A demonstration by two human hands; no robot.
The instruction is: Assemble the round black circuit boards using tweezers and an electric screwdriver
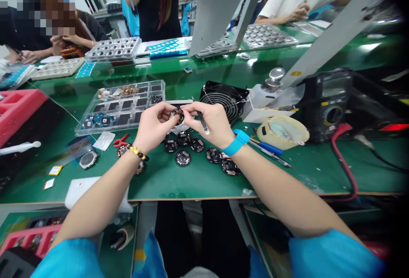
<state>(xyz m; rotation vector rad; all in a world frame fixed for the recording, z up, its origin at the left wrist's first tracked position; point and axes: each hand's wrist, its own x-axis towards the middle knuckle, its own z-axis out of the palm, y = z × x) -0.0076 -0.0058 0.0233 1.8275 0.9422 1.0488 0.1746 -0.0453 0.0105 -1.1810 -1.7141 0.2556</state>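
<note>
Round part (177, 117) mostly hidden by fingers (161, 109) of L hand (150, 128) & R hand (214, 120); its details too small to tell. Slim tool (202, 121) partly covered by R hand. Clear tray (79, 131) loses its near R corner behind L hand; fan (223, 99) its lower L behind R hand. Discs (140, 167) by L wrist partly covered, as is white pad (79, 189) under L forearm (105, 188). Meter (332, 99) markings & tub (262, 134) contents too small to make out. Standing co-worker (159, 13) cut off by top edge; blue sleeves (70, 259) by bottom edge; red foam (22, 99) by L edge.
</note>
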